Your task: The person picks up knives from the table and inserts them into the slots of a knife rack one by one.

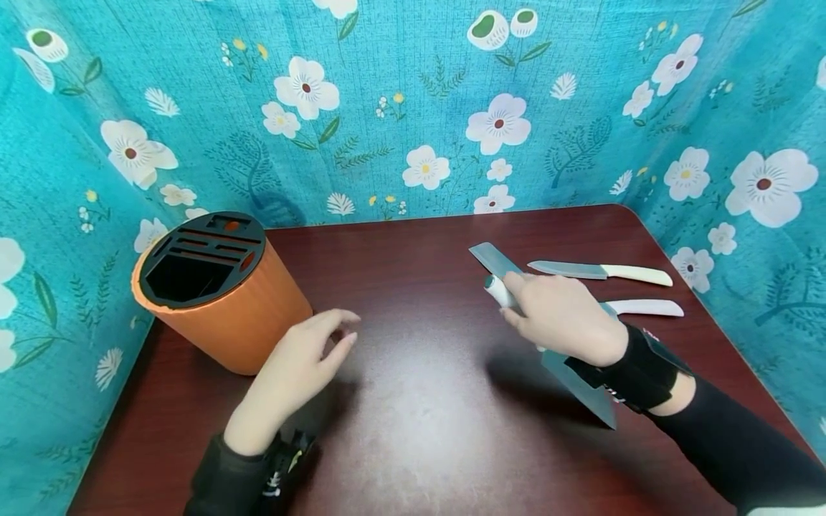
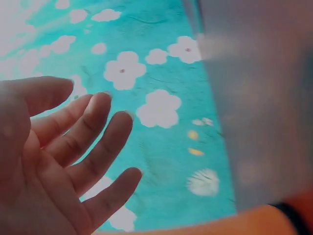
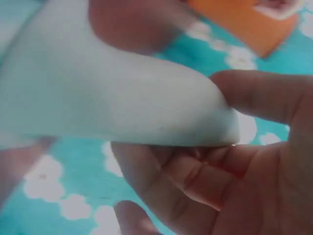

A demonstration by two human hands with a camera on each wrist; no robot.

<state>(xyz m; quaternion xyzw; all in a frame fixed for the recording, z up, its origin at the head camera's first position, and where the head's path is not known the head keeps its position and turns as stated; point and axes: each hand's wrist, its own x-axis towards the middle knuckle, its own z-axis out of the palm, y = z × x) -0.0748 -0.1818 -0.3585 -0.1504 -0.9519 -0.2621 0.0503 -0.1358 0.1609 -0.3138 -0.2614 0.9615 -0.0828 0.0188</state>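
My right hand (image 1: 564, 315) grips the white handle of a broad-bladed knife (image 1: 584, 390), its blade slanting down to the right under my wrist. In the right wrist view, thumb and fingers pinch the pale handle (image 3: 166, 98) near its end. Beyond that hand lies another blade (image 1: 493, 256), partly covered by it; I cannot tell which handle it belongs to. My left hand (image 1: 300, 362) holds nothing, fingers loosely bent, beside an orange knife block (image 1: 277, 308) with a black slotted top (image 1: 213, 247). The left wrist view shows the fingers (image 2: 107, 142) spread apart.
A cream-handled knife (image 1: 635, 274) lies at the right of the dark brown table (image 1: 400, 358). Just nearer is a white knife handle (image 1: 648, 308), its blade mostly hidden by my right hand. A turquoise flowered cloth (image 1: 387, 107) hangs behind and at both sides.
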